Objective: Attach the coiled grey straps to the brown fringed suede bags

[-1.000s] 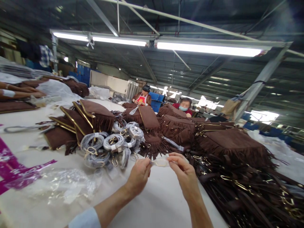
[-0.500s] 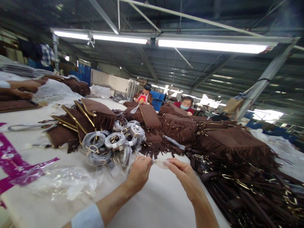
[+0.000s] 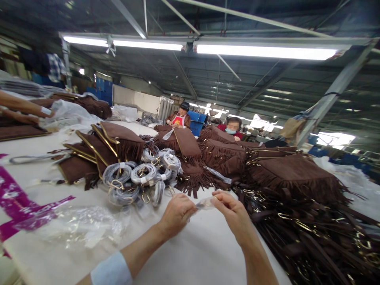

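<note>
My left hand (image 3: pixel 177 213) and my right hand (image 3: pixel 233 215) are raised over the white table (image 3: pixel 202 253). A small strip of clear plastic film (image 3: pixel 205 204) stretches between them, with something greyish inside. My left hand closes on its left end, and my right thumb and fingers pinch the right end. A bit of gold metal shows at the right fingertips, but its kind is unclear. Just beyond my left hand lies a heap of coiled straps (image 3: pixel 144 174) in grey-looking wrap, with gold snap hooks. To the right of my right hand sprawls a pile of brown straps (image 3: pixel 297 233) with gold hardware.
Brown fringed bags (image 3: pixel 293 174) are stacked across the back of the table. Several gold-zipped brown bags (image 3: pixel 118 136) lean at the left. Loose clear plastic bags (image 3: pixel 86 225) and purple tape (image 3: pixel 18 202) lie front left. A co-worker's hands (image 3: pixel 26 113) reach in at far left; two people sit beyond.
My right hand has shifted slightly right and up, and the left a little right. The film between them looks more drawn out and twisted. The co-worker's arms at the left have moved.
</note>
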The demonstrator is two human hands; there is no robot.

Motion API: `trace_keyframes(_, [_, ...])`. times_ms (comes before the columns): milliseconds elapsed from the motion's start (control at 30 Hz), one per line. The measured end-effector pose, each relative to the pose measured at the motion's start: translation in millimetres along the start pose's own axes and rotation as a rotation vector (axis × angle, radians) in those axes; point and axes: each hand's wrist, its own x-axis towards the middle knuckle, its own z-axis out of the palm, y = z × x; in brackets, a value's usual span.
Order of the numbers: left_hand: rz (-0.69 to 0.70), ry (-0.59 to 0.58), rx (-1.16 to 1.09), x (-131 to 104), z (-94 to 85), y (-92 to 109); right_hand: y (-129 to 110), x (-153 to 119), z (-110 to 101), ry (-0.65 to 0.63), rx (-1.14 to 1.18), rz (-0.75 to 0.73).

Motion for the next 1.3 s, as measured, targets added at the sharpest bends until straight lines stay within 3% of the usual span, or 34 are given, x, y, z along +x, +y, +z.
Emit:
trace_keyframes(167, [0.038, 0.002, 0.019, 2, -5.5, -5, 7, 2, -2, 0.062, 0.035, 0.035])
trace_keyframes(300, [-0.055, -0.072, 0.052, 3, -18.1, -6, 5, 1, 3, 0.072, 0.037, 0.07])
trace_keyframes(433, [-0.231, -0.054, -0.241, 8, -26.1, 9, -9, -2, 13, -0.042, 0.055, -0.033])
trace_keyframes(500, [-0.222, -0.028, -0.399, 12, -25.2, 20, -16, -4, 16, -0.082, 0.056, -0.098])
trace_keyframes(600, [-0.193, -0.047, -0.424, 16, -18.1, 29, -19, -5, 16, -0.039, 0.035, -0.151])
trace_keyframes(767, [-0.319, -0.173, -0.475, 9, -8.5, 17, -8, -2, 4, 0.056, -0.016, -0.097])
trace_keyframes(867, [-0.367, -0.238, -0.564, 6, -11.4, 8, -3, -1, 1, 0.061, -0.025, -0.081])
trace_keyframes(967, [-0.352, -0.303, -0.508, 7, -17.4, 4, -2, -1, 4, 0.037, -0.011, -0.041])
trace_keyframes(1033, [-0.365, -0.283, -0.486, 9, -19.9, 6, -2, -1, 8, 0.009, 0.016, 0.005])
trace_keyframes(1167, [-0.343, -0.109, -0.638, 10, -17.6, 13, -1, -1, 14, -0.007, 0.038, 0.036])
trace_keyframes(1300, [-0.442, -0.151, -0.754, 8, -13.0, 21, -1, -1, 13, 0.043, 0.018, -0.002])
